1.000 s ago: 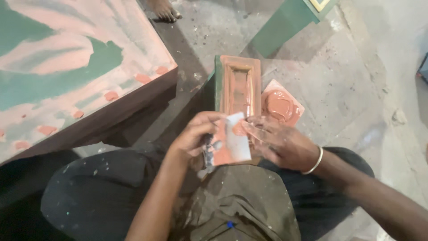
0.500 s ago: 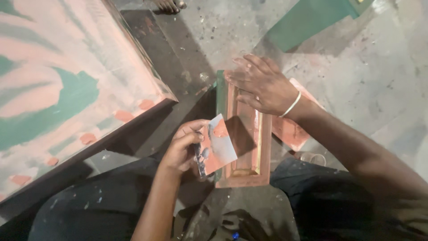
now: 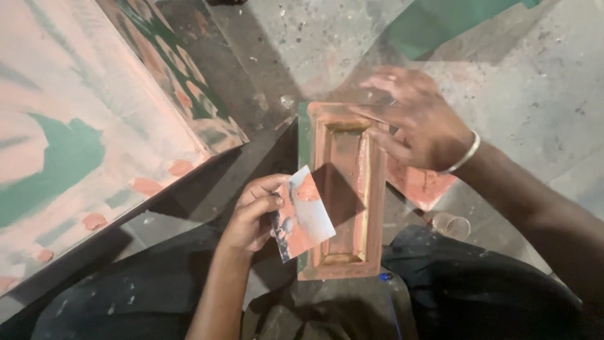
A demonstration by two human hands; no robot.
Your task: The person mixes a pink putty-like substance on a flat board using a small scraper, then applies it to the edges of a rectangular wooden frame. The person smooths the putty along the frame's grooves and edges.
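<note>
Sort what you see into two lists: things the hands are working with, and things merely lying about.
In hand:
- left hand, holding the paint-smeared card
- right hand, resting on the framed wooden panel

Lying about:
- large pink and green painted board
- pink-smeared flat piece beside the panel
- small clear cup
- green object on the floor

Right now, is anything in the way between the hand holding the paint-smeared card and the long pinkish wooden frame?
Nothing visible is in the way. The left hand holds the paint-smeared card, and the card's edge already overlaps the pinkish rectangular wooden frame. The right hand rests on the frame's far end, away from the card.
</note>
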